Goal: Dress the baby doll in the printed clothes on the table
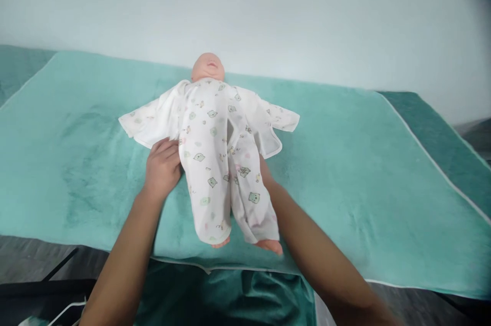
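A baby doll [208, 67] lies on its back, head at the far side, with both feet showing at the near side. White printed baby trousers [207, 162] cover its legs and reach up its front. A white jacket [270, 134] with its sleeves spread sideways lies around the upper body. My left hand [163, 168] is at the doll's left-of-view hip, fingers curled against the trousers' side edge, with the fingertips partly hidden. Most of my right hand [265, 170] is tucked behind the other trouser leg, so its fingers do not show.
The doll rests on a light green plush cloth [353, 172] over a table against a white wall [268, 14]. Darker green fabric [226, 295] hangs at the near edge. A black object [42, 295] stands at the lower left.
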Available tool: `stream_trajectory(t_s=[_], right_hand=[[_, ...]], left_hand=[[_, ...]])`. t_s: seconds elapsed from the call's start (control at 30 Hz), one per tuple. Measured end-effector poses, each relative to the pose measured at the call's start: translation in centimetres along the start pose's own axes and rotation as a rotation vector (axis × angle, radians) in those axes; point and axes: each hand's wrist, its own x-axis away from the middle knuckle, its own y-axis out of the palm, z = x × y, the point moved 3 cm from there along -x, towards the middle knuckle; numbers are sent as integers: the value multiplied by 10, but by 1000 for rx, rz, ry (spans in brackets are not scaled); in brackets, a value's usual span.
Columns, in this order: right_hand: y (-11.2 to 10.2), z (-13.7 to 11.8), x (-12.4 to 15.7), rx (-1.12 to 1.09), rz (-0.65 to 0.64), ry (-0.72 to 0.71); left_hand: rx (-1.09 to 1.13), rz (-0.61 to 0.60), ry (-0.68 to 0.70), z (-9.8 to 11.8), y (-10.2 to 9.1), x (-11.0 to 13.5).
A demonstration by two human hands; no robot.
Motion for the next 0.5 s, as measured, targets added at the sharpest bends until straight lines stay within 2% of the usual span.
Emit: stream_trajectory(t_s=[0.2,0.3,0.4,0.5], right_hand=[[-36,-13,28,213,32,-239],[-47,-16,41,252,82,-262],[-55,-14,45,129,124,-219],[-65,7,37,86,233,13]], left_hand=[[-21,-27,94,10,-6,10],[67,-13,57,12,-11,11],[255,35,-80,8,-18,14],[266,194,-360,-11,-24,16]])
